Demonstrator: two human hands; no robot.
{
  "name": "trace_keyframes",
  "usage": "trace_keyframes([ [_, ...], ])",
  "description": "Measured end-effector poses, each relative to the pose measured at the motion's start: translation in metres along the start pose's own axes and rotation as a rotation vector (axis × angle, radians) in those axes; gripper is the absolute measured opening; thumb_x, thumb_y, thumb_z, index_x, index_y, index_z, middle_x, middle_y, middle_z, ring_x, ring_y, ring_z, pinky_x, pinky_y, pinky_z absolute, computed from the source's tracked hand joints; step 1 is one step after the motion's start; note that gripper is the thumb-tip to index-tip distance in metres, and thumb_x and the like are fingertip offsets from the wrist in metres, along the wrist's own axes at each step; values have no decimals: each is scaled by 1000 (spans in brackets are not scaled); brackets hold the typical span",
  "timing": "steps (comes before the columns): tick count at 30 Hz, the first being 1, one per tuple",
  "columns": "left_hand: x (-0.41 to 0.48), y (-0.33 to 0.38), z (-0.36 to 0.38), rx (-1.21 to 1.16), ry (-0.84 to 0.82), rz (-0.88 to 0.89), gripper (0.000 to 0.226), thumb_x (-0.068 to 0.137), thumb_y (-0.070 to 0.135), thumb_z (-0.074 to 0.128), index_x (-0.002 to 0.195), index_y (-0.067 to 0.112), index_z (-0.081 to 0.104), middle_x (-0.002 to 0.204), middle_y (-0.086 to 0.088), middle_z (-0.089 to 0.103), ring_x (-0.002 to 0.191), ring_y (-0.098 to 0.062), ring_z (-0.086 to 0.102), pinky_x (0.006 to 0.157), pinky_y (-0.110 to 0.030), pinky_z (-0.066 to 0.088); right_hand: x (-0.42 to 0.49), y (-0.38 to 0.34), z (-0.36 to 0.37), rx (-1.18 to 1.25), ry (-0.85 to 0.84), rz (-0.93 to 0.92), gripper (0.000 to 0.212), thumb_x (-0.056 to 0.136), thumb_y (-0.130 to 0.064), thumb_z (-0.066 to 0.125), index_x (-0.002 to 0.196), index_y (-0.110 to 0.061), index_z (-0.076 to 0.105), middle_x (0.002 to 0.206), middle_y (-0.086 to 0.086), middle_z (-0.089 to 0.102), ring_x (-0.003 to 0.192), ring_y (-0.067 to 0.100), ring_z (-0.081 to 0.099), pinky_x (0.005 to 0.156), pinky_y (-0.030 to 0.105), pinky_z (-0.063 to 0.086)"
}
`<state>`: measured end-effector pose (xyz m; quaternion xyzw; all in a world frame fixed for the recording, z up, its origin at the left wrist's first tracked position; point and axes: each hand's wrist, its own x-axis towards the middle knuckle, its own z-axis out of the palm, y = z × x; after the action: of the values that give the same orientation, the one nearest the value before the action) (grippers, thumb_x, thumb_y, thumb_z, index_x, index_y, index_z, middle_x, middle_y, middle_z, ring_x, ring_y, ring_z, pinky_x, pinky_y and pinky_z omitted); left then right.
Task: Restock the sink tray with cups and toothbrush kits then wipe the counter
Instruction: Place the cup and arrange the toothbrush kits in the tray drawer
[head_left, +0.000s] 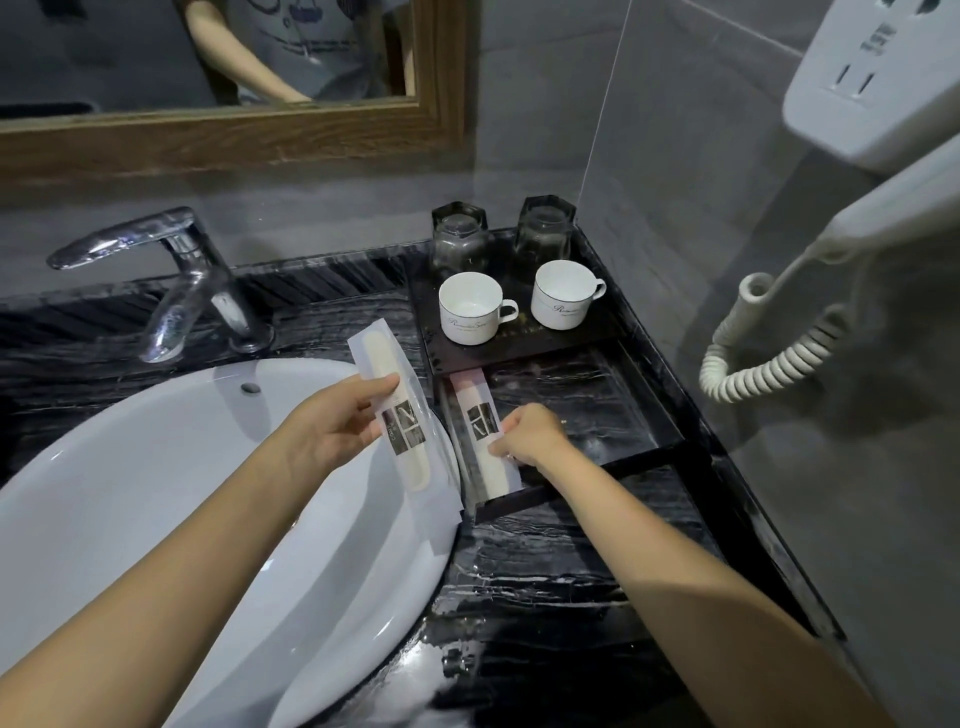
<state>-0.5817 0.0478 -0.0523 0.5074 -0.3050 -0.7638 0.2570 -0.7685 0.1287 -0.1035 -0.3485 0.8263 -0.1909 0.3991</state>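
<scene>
near the centre of the frame, the left hand (332, 426) pinches a clear-wrapped toothbrush kit (397, 415) above the right edge of the white sink (156, 467). just right of centre, the right hand (530, 436) curls its fingers on a second toothbrush kit (480, 431) lying in the front left compartment of the black tray (649, 400). two white cups (470, 309) sit on the tray's raised shelf, with two dark glasses (460, 239) behind them, in the upper middle.

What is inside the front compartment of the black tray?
One toothbrush kit lies along the left edge, pinched by the right hand. The rest of the compartment shows bare bottom. The hand covers the kit's right side.
</scene>
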Motion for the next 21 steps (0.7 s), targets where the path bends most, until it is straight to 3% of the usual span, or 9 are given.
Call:
trace_keyframes([
  [2, -1, 0, 2, 5, 6, 3, 14, 84, 5, 61, 75, 15, 62, 51, 5, 68, 45, -4, 64, 39, -14, 47, 0, 2, 1, -46, 14, -21, 32, 79, -9, 66, 60, -14, 41, 77, 11, 55, 75, 22, 56, 67, 30, 47],
  [6, -1, -1, 5, -4, 6, -5, 13, 84, 4, 61, 76, 14, 63, 52, 3, 69, 46, -6, 65, 39, -15, 48, -4, 4, 3, -123, 112, -88, 11, 85, -6, 55, 77, 0, 59, 106, 18, 68, 97, 33, 65, 86, 43, 56],
  [9, -2, -2, 7, -19, -2, -6, 12, 84, 3, 60, 77, 13, 63, 55, 1, 70, 49, -7, 66, 41, -17, 50, -2, 9, 4, -189, 155, -92, 28, 80, 7, 45, 100, 7, 65, 112, 21, 66, 101, 34, 64, 85, 50, 55],
  [12, -2, -3, 10, -28, -11, 0, 13, 84, 1, 59, 79, 12, 64, 56, 1, 71, 50, -8, 67, 42, -18, 51, -1, 13, 4, -207, 160, -104, 27, 79, 9, 46, 98, 9, 64, 113, 22, 65, 99, 33, 65, 84, 51, 54],
  [17, -4, -5, 14, -25, -39, 29, 13, 84, 1, 58, 80, 12, 64, 59, 1, 72, 53, -8, 68, 45, -19, 53, -7, 10, 1, -223, 193, -177, 12, 88, -5, 50, 94, -9, 59, 97, 7, 63, 85, 25, 61, 72, 36, 55],
  [21, -5, -7, 21, -15, -60, 54, 12, 84, 1, 59, 78, 11, 62, 59, 1, 72, 53, -8, 68, 46, -19, 54, -33, -3, -6, 226, 124, -475, 14, 88, -28, 58, 74, -25, 60, 69, -12, 58, 63, 2, 53, 58, 15, 42],
])
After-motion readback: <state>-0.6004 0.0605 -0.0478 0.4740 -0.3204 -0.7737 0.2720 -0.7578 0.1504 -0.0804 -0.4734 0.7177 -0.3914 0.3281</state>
